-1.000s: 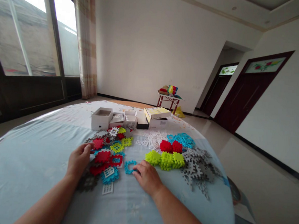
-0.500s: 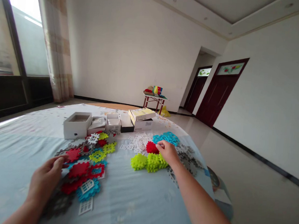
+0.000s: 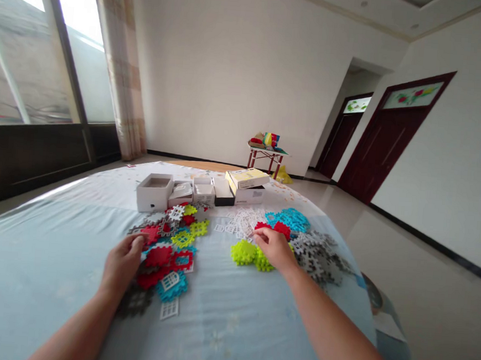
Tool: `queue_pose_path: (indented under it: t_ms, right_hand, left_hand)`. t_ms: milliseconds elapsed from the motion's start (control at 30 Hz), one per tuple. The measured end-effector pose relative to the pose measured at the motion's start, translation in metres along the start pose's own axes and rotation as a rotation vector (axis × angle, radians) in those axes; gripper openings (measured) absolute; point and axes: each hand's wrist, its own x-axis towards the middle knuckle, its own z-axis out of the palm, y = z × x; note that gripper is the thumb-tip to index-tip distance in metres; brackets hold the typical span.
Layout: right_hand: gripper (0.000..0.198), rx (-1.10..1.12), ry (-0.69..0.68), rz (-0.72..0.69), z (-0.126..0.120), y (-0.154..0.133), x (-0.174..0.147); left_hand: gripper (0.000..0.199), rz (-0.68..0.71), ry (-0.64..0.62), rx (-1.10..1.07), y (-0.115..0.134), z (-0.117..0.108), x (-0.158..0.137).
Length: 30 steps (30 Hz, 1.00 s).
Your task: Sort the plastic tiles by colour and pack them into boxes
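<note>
My left hand is at the left edge of a mixed pile of toothed plastic building tiles, its curled fingertips at a red tile. What lies between those fingers is hidden. On the right, my right hand hovers with thumb and fingers pinched between red tiles and lime green tiles; anything in the pinch is too small to name. Behind the hand lie white window-shaped pieces and a heap of blue tiles. Grey tiles spread to its right.
Along the far side of the cloth-covered table stand an open white box, smaller open boxes and a yellowish lid resting on another box. A small side table with coloured things stands by the wall.
The view has turned left, so everything sits further right in the picture. My right hand has shifted nearer to me relative to the red tiles; my left stays at the mixed pile.
</note>
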Motion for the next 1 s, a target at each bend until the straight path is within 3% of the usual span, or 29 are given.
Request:
queue_pose_path:
  t_ms: [133, 267, 367, 467, 567, 800, 1000]
  right_hand:
    - [0.020, 0.115, -0.157, -0.112, 0.027, -0.035, -0.028]
    - [0.020, 0.143, -0.262, -0.140, 0.043, -0.054, -0.052]
    - [0.019, 0.101, -0.321, -0.152, 0.049, -0.061, -0.067]
    - [0.018, 0.067, -0.349, -0.175, 0.054, -0.061, -0.075]
    - [0.018, 0.068, -0.344, -0.208, 0.057, -0.056, -0.078]
    - [0.018, 0.103, -0.329, -0.252, 0.062, -0.046, -0.076]
    - [0.019, 0.163, -0.343, -0.249, 0.060, -0.044, -0.074]
  left_hand:
    - [0.040, 0.131, -0.063, 0.143, 0.010, -0.005, -0.004]
    - [0.045, 0.291, -0.243, 0.438, 0.029, -0.011, -0.014]
    - [0.052, 0.301, -0.308, 0.685, 0.042, -0.010, -0.024]
    - [0.055, 0.310, -0.319, 0.793, 0.048, -0.005, -0.032]
    - [0.054, 0.340, -0.371, 0.817, 0.049, -0.003, -0.036]
    - [0.046, 0.467, -0.688, 0.642, 0.056, -0.006, -0.041]
    - [0.054, 0.456, -0.643, 0.607, 0.038, -0.008, -0.037]
